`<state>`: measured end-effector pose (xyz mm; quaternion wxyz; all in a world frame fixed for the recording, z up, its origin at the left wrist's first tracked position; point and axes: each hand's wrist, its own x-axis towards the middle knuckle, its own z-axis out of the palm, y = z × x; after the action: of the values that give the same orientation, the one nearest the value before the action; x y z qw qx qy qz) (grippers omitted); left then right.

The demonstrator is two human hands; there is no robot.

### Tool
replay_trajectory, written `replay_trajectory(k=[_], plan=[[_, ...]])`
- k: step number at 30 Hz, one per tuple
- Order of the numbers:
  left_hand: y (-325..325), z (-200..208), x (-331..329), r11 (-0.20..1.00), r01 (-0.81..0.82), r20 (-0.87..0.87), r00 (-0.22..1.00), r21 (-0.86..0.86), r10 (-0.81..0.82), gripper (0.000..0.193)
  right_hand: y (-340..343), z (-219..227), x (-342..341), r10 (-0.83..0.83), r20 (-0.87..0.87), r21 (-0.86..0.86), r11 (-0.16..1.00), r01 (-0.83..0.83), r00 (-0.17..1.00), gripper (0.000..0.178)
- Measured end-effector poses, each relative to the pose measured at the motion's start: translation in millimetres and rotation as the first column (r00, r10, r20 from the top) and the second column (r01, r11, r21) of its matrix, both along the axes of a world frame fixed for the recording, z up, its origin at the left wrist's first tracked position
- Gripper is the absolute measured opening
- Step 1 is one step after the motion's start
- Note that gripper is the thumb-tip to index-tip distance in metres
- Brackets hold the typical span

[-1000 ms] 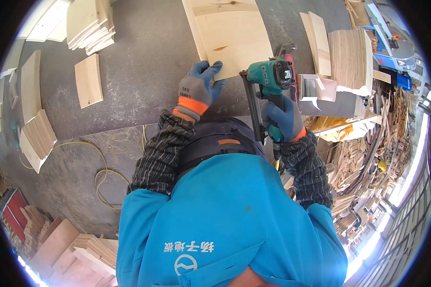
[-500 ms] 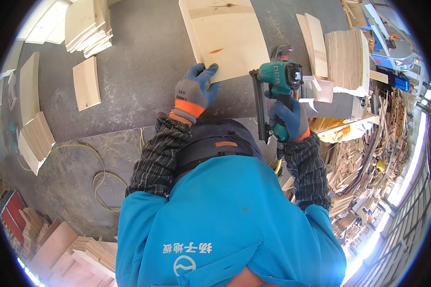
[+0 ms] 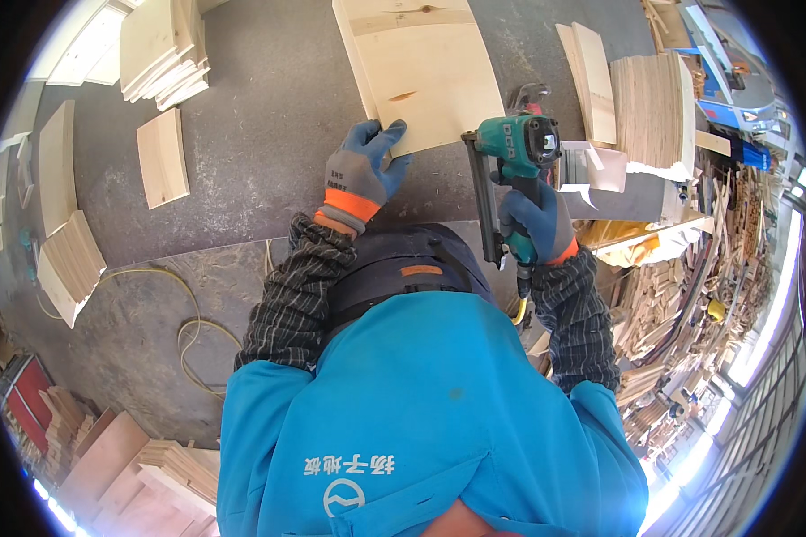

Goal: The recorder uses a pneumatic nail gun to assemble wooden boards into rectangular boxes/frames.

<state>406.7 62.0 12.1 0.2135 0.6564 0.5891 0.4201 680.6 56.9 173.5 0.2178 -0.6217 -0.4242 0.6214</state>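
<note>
My gloved left hand [image 3: 369, 170] grips the near left corner of a pale wooden panel [image 3: 430, 80], thumb and fingers closed around its edge. The panel lies on the dark tabletop, with a narrow board along its left side and dark knots in its face. In my gloved right hand [image 3: 539, 222] is a teal and black nail gun [image 3: 518, 148], held by its handle. Its nose is at the panel's near right corner; whether they touch I cannot tell. The long magazine hangs down toward me, and a yellow hose [image 3: 520, 311] runs from the handle's base.
Right of the panel stand two leaning boards [image 3: 591, 80] and a thick stack of panels [image 3: 651, 116]. A single board [image 3: 162, 159] lies to the left, with another stack [image 3: 159, 45] beyond it. A looped hose [image 3: 188, 322] lies at lower left. Scrap wood [image 3: 672, 304] heaps at far right.
The nail gun in my right hand has shifted slightly left, closer to the panel's corner. My left hand keeps its grip on the panel.
</note>
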Motion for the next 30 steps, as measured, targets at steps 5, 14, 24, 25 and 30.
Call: replay_trajectory(k=[5,14,24,25,30], plan=[[0,-1,-1,1.000,-0.007,-0.015,1.000,-0.018,0.007,0.041,1,-2,4,0.038,0.035,0.003,0.999,-0.038,0.999,0.045],[1,2,-1,1.000,-0.003,-0.015,1.000,-0.014,0.003,0.040,1,-3,5,0.037,0.051,0.009,0.999,-0.038,0.998,0.046],[-1,3,0,0.999,-0.004,0.000,1.000,-0.048,0.004,0.041,5,10,24,-0.019,0.042,0.062,0.998,0.016,0.999,0.048],[-2,4,1,0.999,-0.006,0.000,1.000,-0.038,0.006,0.041,6,11,27,-0.008,0.056,0.056,0.998,0.005,0.998,0.049],[0,5,-1,1.000,-0.005,-0.005,1.000,-0.011,0.005,0.041,13,3,31,0.000,0.049,0.064,0.998,-0.003,0.999,0.049]])
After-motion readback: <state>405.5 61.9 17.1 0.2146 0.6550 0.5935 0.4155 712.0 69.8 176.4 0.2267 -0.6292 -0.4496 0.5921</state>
